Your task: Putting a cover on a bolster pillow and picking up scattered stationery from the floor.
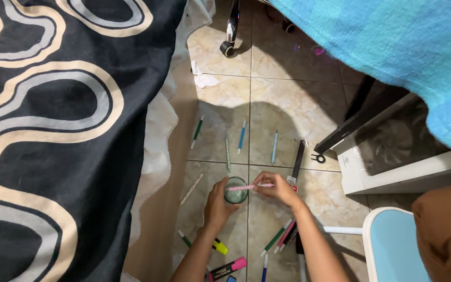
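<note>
A clear glass cup (235, 192) stands upright on the tiled floor (267, 99) and is gripped around its side by the left hand (218, 201). A pink pen (249, 186) is pinched in the right hand (276, 189) and lies across the cup's rim. Loose pens are scattered about: a green pen (197, 132), a blue pen (241, 137), a yellow highlighter (220, 246).

Tiled floor (267, 99) – scattered pens (241, 137), highlighters (227, 268), glass (235, 191)
</note>
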